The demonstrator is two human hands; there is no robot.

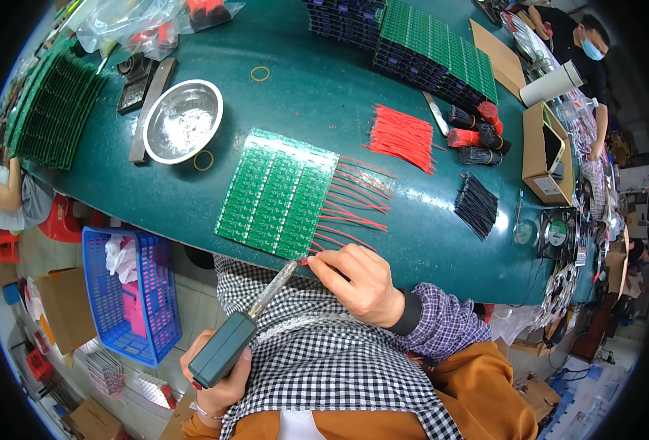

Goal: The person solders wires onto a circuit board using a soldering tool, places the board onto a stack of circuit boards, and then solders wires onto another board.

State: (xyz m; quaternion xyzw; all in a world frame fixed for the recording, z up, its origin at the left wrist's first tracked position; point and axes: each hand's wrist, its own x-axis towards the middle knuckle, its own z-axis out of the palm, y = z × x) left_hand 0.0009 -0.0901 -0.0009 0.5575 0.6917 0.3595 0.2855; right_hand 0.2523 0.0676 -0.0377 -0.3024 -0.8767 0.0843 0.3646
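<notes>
A green circuit board panel [277,192] lies near the table's front edge, with several red wires [357,192] running out from its right side. My left hand [225,390] is wrapped round the dark green handle of a soldering iron [225,347]. The iron's tip meets the panel's lower right corner. Beside that tip, my right hand [362,284] pinches a red wire [304,261] against the panel's edge. Fingers partly cover this wire. A pile of loose red wires [401,138] and a smaller pile of black wires [476,207] lie farther right.
On the green table [295,99], a metal bowl [183,122] stands left of the panel. Stacked boards [436,55] rise at the back, others [53,110] at far left. Wire bundles [478,136] and a cardboard box [546,155] sit right. A blue crate [135,293] stands below; co-workers are nearby.
</notes>
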